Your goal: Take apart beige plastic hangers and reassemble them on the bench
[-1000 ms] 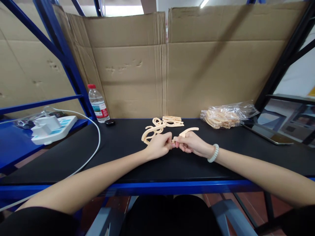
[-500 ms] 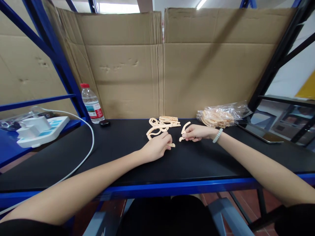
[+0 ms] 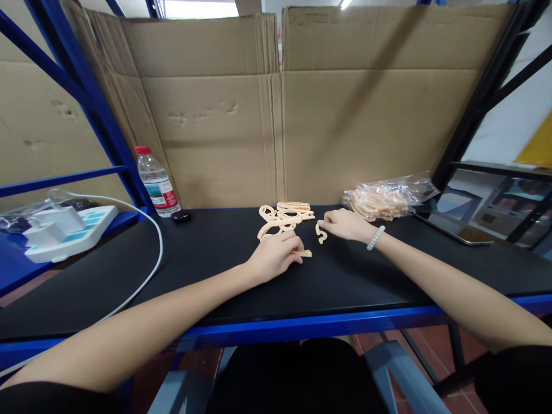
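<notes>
My left hand (image 3: 276, 257) is closed on a flat, pale wooden strip (image 3: 307, 253), whose end sticks out to the right past the fingers. My right hand (image 3: 345, 224), with a beaded bracelet (image 3: 376, 237) at the wrist, pinches a small curved wooden piece (image 3: 321, 234). The lower hook of that piece shows below the fingertips; its upper part is hidden by the hand. Just beyond my left hand lie several pale wooden pieces (image 3: 268, 213), some curved or ring-like, some straight and stacked.
A clear bag of wooden pieces (image 3: 379, 204) lies at the back right, beside a dark flat tablet-like device (image 3: 457, 230). On the left stand a water bottle (image 3: 159, 187), a small black object (image 3: 181, 216) and a power strip (image 3: 73, 230) with a white cable (image 3: 157, 261). Cardboard (image 3: 215, 126) walls the back.
My right hand has turned, and the curved piece with it, so its upper arm no longer shows. My left hand has barely moved. The view has shifted slightly.
</notes>
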Demonstrator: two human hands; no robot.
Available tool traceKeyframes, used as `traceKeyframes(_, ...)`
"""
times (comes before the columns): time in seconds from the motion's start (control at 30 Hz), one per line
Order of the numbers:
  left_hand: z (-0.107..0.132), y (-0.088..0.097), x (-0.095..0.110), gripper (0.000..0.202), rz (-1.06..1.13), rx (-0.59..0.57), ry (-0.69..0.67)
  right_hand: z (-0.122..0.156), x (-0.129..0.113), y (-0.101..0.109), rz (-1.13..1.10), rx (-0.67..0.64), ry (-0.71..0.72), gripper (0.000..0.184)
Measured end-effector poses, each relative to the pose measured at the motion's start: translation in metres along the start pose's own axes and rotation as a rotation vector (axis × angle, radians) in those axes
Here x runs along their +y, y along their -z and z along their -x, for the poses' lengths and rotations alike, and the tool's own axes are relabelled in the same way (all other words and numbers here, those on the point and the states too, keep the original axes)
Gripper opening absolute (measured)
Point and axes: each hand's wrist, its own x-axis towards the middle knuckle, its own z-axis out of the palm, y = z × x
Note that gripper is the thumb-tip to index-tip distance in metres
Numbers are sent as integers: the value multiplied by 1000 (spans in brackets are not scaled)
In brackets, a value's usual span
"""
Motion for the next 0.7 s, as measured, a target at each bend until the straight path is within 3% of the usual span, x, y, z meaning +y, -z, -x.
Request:
traceKeyframes(0.07,-1,2,1,9,-1,40,28,9,-12,2,-239,-65,139,39)
traceKeyframes(0.13,-1,3,2,10,12,94,46,19,-27,-1,-503,-239,273,40)
traceKeyframes(0.2,-1,3,1,10,85,132,59,26,-42,-9,-625,-317,354,40)
traceKeyframes(0.33,1,3,1,21,214,181,157,27,-52,-22,-752,-306,328,33)
traceKeyframes(0.47,0,13,5,16,0,292,133,20,-37,-17,-705,-212,270,28)
traceKeyframes(0.57,-3,25,3,33,-61,443,232,16,-27,-9,-604,-121,280,24)
traceKeyframes(0.63,-6,30,-4,59,91,360,392,17,-24,-6,-526,-104,308,23)
traceKeyframes(0.7,-8,32,-12,71,368,106,571,18,-24,-5,-449,-121,364,23)
